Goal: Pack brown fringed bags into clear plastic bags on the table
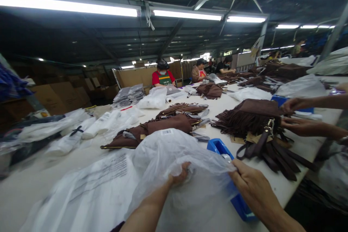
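Observation:
A clear plastic bag [168,154] with a barcode label is spread across the near table in front of me. My left hand [181,174] is closed on the film near the middle of the bag, some fingers hidden by folds. At the bag's right edge, my right hand [251,181] pinches the plastic between thumb and fingers. Partly behind the film and my right hand sits a blue tape dispenser [219,146]. Brown zippered bags [168,125] lie flat just beyond the plastic. Printed plastic bags [95,185] are stacked to the left.
On the right, a co-worker's hands [301,116] are at a fringed brown bag [252,116] with dark straps [272,150] hanging beside it. White wrapped bundles [102,123] cover the left side. Farther back, people [163,76] work along the table [312,152].

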Action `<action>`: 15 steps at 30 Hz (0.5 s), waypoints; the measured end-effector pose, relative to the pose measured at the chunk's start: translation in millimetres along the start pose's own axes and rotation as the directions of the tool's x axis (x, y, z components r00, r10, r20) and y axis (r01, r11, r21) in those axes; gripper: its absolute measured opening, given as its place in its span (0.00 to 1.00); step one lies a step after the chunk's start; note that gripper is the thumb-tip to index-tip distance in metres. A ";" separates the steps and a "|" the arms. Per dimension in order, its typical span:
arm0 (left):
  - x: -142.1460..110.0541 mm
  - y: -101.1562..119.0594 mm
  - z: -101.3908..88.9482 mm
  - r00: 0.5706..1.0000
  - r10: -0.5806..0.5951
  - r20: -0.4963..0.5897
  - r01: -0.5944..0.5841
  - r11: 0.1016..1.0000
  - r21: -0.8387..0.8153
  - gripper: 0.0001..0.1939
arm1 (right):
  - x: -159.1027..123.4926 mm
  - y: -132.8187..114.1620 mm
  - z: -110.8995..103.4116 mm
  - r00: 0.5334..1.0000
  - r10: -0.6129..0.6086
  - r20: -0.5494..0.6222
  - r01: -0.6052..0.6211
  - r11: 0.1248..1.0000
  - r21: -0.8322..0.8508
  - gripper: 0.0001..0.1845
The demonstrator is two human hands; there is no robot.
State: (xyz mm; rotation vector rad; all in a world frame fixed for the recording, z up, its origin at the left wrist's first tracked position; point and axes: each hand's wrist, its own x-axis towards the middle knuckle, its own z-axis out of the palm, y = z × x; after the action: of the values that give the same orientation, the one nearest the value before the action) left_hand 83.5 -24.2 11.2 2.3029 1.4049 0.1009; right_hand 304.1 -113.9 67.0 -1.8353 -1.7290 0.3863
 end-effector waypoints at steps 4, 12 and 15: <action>-18.5 23.5 -17.8 1.000 -0.029 0.005 0.029 0.999 -0.022 0.22 | 0.6 10.0 1.6 0.996 -0.091 0.007 0.090 0.991 0.097 0.20; -53.7 51.3 -48.4 1.000 0.003 0.025 -0.003 1.000 -0.022 0.40 | -45.1 89.8 45.1 0.862 0.054 -0.503 0.165 0.910 0.381 0.52; -53.3 53.1 -39.9 0.999 0.028 0.036 -0.031 0.995 0.093 0.41 | -44.3 91.6 68.7 0.890 0.247 -0.384 0.018 0.821 0.570 0.56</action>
State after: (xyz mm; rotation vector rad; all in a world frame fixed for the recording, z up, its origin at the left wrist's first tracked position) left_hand 90.6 -77.6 77.1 2.3900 1.3863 0.0039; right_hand 333.3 -141.6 -49.0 -1.4456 -1.0396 0.4292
